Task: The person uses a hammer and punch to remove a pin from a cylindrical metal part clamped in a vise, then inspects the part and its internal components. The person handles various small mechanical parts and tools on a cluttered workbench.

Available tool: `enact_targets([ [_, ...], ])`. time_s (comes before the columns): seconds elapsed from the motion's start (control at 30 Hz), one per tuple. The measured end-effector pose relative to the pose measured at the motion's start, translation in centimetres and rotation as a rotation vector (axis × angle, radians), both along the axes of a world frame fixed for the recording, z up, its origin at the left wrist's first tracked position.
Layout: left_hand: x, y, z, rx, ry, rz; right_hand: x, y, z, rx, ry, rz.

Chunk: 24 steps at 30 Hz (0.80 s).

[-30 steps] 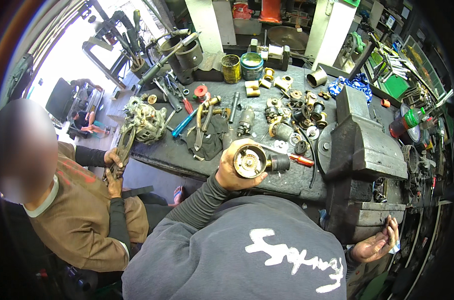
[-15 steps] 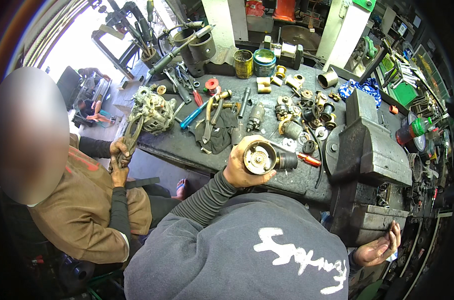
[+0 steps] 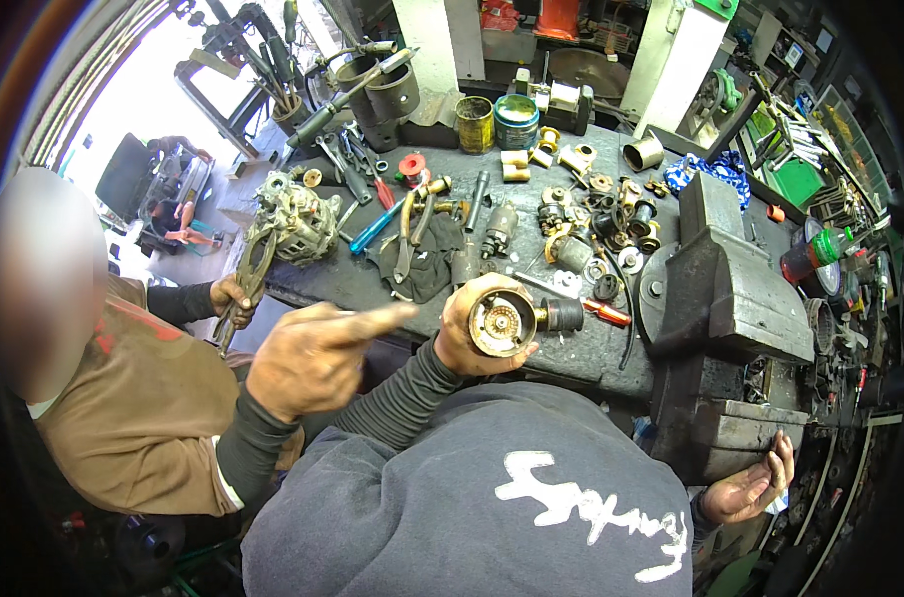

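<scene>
Two white posts [image 3: 671,75] back the workbench [image 3: 581,358]; left fingers [image 3: 511,364] grip a housing [image 3: 502,324], right fingers [image 3: 774,468] loose beside the vise [image 3: 745,303].

Left hand [image 3: 456,336] holds a round metal housing [image 3: 502,322]; right hand [image 3: 748,492], palm up, beside a vise [image 3: 750,303]; co-worker's hand [image 3: 307,366] pointing rightward.

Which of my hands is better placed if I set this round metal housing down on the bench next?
Probably your left hand: it holds the housing by the near edge of the bench. Your right hand is beside the vise, away from the housing.
</scene>
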State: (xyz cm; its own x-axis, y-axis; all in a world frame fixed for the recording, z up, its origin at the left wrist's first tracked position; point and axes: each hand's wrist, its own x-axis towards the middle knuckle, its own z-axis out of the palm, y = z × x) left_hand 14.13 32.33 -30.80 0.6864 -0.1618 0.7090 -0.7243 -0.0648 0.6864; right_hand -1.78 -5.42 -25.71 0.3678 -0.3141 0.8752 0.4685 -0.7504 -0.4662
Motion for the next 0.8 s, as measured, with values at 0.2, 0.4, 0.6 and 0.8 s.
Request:
enact_targets([
  [0.2,-3.5,5.8,14.7,1.471,-0.178,-0.013,-0.4,0.0,0.1,-0.004,0.003,-0.024],
  [0.4,-3.8,5.3,14.2,1.422,-0.19,0.064,0.0,0.0,0.0,0.001,-0.015,-0.01],
  [0.6,-3.6,6.3,13.9,1.538,-0.431,0.097,-0.1,0.3,0.2,0.015,-0.019,-0.02],
  [0.8,-0.8,1.1,5.3,0.334,-0.223,0.05,0.1,0.4,0.2,0.011,-0.032,-0.025],
])
